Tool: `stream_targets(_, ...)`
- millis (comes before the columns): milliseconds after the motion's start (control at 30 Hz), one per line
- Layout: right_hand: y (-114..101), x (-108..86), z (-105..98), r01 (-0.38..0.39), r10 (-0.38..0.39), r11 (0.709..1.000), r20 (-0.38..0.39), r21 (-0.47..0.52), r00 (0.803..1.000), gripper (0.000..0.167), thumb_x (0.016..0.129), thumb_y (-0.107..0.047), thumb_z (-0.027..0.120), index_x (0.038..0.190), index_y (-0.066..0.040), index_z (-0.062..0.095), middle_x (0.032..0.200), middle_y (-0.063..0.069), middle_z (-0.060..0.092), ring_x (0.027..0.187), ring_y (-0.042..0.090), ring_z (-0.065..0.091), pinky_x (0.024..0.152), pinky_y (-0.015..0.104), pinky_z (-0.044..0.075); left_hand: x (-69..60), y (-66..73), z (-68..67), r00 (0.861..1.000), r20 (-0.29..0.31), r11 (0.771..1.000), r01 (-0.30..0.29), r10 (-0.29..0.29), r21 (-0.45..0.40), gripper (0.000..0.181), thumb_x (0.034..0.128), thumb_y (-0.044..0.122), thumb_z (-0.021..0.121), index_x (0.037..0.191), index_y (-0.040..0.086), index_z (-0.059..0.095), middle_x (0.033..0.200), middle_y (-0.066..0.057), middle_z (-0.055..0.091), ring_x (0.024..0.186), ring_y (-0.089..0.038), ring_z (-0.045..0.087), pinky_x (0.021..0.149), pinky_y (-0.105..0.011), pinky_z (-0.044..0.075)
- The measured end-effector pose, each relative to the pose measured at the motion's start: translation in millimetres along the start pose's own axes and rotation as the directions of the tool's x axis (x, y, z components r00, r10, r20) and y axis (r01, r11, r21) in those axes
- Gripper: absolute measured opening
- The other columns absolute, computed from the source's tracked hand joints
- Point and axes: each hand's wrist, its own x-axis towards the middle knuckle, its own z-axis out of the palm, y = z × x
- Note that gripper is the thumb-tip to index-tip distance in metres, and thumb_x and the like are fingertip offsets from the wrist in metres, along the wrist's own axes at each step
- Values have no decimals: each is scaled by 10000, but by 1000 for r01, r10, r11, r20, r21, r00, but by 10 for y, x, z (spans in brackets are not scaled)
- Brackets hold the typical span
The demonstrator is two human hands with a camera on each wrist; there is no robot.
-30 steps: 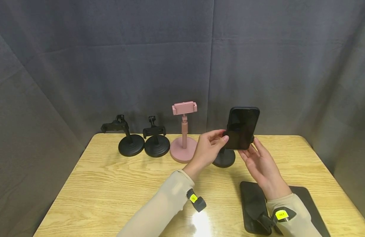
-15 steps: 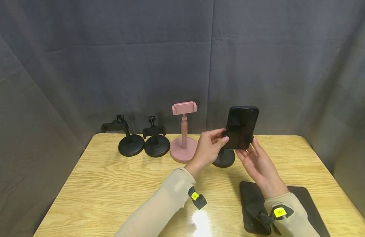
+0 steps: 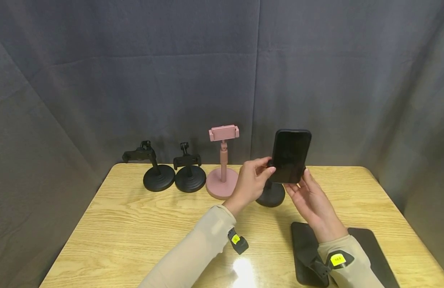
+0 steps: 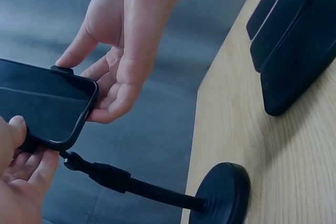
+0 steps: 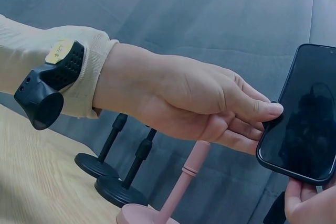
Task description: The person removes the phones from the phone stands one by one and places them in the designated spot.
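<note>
A black smartphone [image 3: 291, 157] with a dark screen stands upright, leaning back slightly, in the clamp of a black phone stand [image 3: 271, 195]. At the phone's left edge, my left hand [image 3: 251, 180] pinches the clamp's end, thumb in front and fingers behind. My right hand [image 3: 313, 202] holds the opposite side from below; its thumb lies on the clamp tab [image 4: 63, 70] and its fingers reach behind the phone's lower end. The left wrist view shows the stand's stem [image 4: 160, 192] running down to its round base [image 4: 223, 195]. Most of the clamp is hidden behind the phone.
Left of the hands stand a pink phone stand [image 3: 223, 158] and two black phone stands [image 3: 190, 178] [image 3: 159, 178] in a row. Flat black devices [image 3: 369, 252] lie at the right front of the wooden table [image 3: 128, 240]. A grey curtain [image 3: 171, 80] hangs behind.
The phone and both hands have shifted slightly left. Both hands keep their hold at the phone's two sides. The other stands stay in place.
</note>
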Motion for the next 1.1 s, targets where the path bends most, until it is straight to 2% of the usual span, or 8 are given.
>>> stream_targets(233, 2, 13, 45, 5, -5, 999, -2, 34, 1000, 373, 1084, -270, 389, 1277, -198, 700, 1263, -65, 678, 1137, 106, 634, 1069, 226, 499, -6, 14, -21, 1000, -5, 999, -8, 8, -46, 362, 983, 72, 646, 1314, -73, 624, 1235, -212, 705, 1083, -278, 703, 974, -344, 581)
stream_targets(600, 8, 13, 125, 11, -11, 999, -1, 47, 1000, 367, 1078, -263, 402, 1255, -188, 715, 1233, -56, 694, 1050, 119, 641, 1032, 235, 523, -40, 51, -97, 1000, 4, 997, -5, 5, -81, 379, 987, 86, 645, 1331, -71, 611, 1263, -217, 694, 1126, -306, 696, 1013, -374, 563)
stream_targets(733, -17, -7, 188, 20, -19, 999, -16, 31, 1000, 357, 1071, -263, 422, 1249, -196, 724, 1228, -67, 703, 1052, 115, 636, 1026, 233, 522, -65, 115, -135, 1000, 1, 996, -16, 16, -90, 382, 989, 100, 648, 1326, -77, 613, 1279, -228, 683, 1133, -320, 693, 1009, -380, 565)
stream_targets(1100, -75, -112, 460, 77, -77, 997, -13, -14, 997, 362, 1067, -274, 425, 1241, -196, 732, 1230, -80, 713, 1123, 111, 632, 1051, 236, 502, -143, 302, -243, 996, -23, 990, -89, 87, -108, 377, 977, 75, 658, 1300, -113, 614, 1232, -256, 694, 1066, -342, 700, 975, -358, 582)
